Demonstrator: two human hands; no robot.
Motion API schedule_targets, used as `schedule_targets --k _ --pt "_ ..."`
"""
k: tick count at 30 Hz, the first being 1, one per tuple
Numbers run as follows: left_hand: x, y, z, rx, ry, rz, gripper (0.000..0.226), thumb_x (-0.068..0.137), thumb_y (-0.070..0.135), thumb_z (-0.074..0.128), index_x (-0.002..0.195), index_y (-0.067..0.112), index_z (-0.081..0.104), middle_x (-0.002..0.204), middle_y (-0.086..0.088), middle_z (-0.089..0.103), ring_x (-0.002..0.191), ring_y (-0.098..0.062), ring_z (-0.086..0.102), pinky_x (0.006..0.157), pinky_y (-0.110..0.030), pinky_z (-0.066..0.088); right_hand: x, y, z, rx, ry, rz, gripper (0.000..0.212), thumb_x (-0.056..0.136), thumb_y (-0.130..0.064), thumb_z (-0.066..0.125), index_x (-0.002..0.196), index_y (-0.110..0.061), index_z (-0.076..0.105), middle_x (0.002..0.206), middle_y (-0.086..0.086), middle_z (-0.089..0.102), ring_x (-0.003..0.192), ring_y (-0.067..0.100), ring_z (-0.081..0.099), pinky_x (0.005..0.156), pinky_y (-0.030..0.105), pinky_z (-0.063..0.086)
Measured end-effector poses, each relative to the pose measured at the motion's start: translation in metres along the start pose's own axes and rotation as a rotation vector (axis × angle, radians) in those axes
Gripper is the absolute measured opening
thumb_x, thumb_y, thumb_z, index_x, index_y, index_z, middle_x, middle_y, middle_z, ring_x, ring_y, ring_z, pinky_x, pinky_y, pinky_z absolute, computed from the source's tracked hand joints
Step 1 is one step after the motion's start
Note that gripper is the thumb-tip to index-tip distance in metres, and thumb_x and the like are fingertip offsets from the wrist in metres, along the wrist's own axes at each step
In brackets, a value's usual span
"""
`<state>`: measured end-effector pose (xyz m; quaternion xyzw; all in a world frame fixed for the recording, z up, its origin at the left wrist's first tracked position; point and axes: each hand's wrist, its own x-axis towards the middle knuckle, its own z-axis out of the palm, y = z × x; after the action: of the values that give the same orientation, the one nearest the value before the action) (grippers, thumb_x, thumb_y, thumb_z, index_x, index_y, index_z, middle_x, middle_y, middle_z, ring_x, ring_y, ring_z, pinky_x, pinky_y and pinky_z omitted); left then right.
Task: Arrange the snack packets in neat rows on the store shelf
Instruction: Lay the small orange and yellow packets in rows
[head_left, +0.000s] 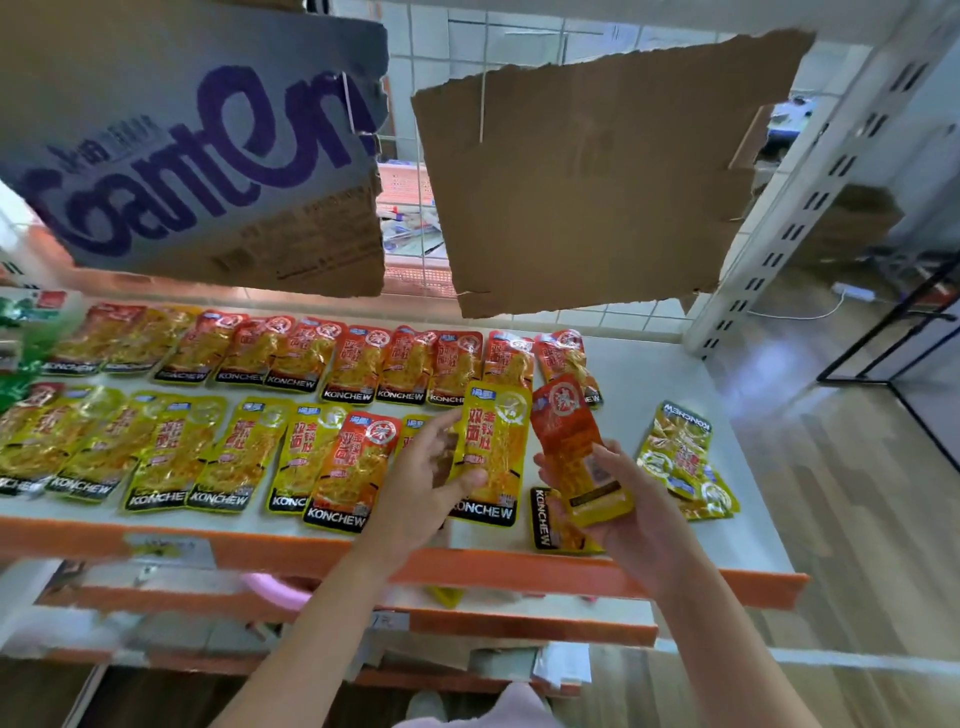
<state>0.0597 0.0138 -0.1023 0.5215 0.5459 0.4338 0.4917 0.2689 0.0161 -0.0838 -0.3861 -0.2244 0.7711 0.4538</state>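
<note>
Two rows of Konchew snack packets lie on the white shelf (675, 374): a back row of red packets (358, 364) and a front row of mostly yellow packets (171, 452) with one red packet (353, 467) among them. My left hand (421, 483) holds a yellow packet (493, 447) by its left edge, above the front row's right end. My right hand (618, 509) grips a red packet (571, 441) with its back side showing. Under that hand lies another packet (543, 519). A loose pile of yellow packets (680, 457) lies at the shelf's right.
Two cardboard sheets hang over the shelf's back: a printed one (197, 150) on the left and a plain brown one (587, 171) on the right. A white slotted upright (795, 208) stands at the right. Green packets (21, 332) sit far left. Lower orange-edged shelves (467, 618) lie below.
</note>
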Motion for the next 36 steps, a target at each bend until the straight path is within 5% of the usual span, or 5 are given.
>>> schedule_targets --k 6,9,22,29,36 --pt "-0.011 0.004 0.016 0.035 0.007 -0.045 0.056 0.082 0.011 0.069 0.116 0.046 0.043 0.128 0.009 0.050 0.121 -0.009 0.046 0.107 -0.035 0.035 0.006 0.007 0.007 -0.157 -0.008 -0.028 0.008 0.085 0.002 0.053 0.082 -0.005 0.053 0.071 0.005 0.063 0.057 0.011 0.061 0.050 0.020 0.049" --pt "-0.013 -0.003 0.019 0.051 0.045 -0.088 0.057 0.083 0.012 0.069 0.119 0.046 0.041 0.136 0.006 0.046 0.128 -0.012 0.040 0.110 -0.037 0.033 0.011 0.013 0.002 -0.455 0.058 -0.117 0.031 0.083 0.016 0.046 0.086 -0.011 0.061 0.080 0.008 0.064 0.068 0.016 0.063 0.060 0.025 0.051" --pt "-0.006 0.000 0.009 0.438 0.134 -0.076 0.062 0.082 0.016 0.070 0.132 0.034 0.037 0.114 0.002 0.052 0.113 -0.020 0.053 0.097 -0.037 0.043 0.023 0.014 -0.003 -1.182 0.174 -0.277 0.029 0.081 -0.002 0.064 0.095 -0.019 0.046 0.085 -0.009 0.054 0.080 0.016 0.055 0.071 0.030 0.046" --pt "-0.004 0.002 0.022 0.762 0.157 -0.062 0.075 0.086 0.028 0.065 0.146 0.021 0.021 0.133 -0.002 0.026 0.127 -0.019 0.034 0.104 -0.028 0.031 0.025 0.016 -0.001 -1.564 0.173 -0.354 0.033 0.086 -0.027 0.063 0.115 -0.018 0.049 0.111 -0.001 0.049 0.101 0.015 0.043 0.079 0.020 0.034" --pt "0.000 0.008 0.030 0.894 0.131 0.090 0.053 0.086 0.031 0.063 0.134 0.022 0.040 0.118 0.003 0.027 0.121 -0.013 0.027 0.103 -0.022 0.025 0.017 0.000 -0.025 -1.637 0.235 -0.446 0.027 0.091 -0.024 0.057 0.117 -0.018 0.058 0.115 -0.001 0.047 0.113 0.016 0.040 0.084 0.018 0.030"
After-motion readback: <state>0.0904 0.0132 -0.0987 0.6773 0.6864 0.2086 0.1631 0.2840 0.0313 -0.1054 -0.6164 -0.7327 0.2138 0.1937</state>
